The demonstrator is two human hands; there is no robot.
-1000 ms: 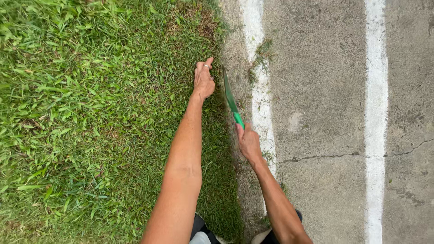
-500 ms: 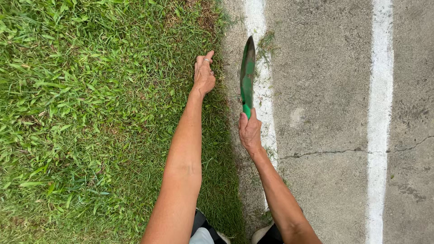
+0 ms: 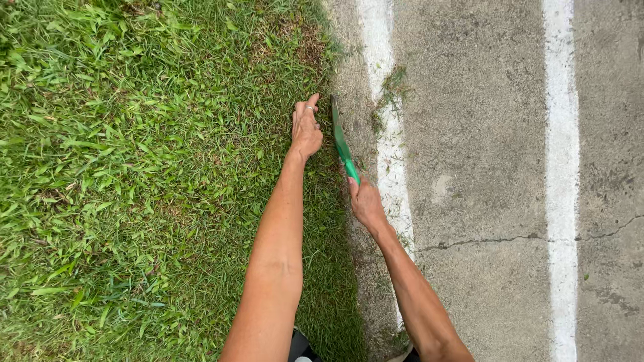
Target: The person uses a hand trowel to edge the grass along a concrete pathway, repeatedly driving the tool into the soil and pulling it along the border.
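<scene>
Green curved blade (image 3: pixel 341 139) now lowered edge-on beside coarse grass (image 3: pixel 134 188), right hand (image 3: pixel 366 203) gripping.

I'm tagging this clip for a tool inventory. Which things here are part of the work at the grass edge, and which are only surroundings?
In use:
- green-handled blade, gripped by the right hand
- left hand, resting on the grass beside the blade
- grass edge along the pavement

Only surroundings:
- concrete pavement
- two white painted lines
- crack in the pavement
</scene>
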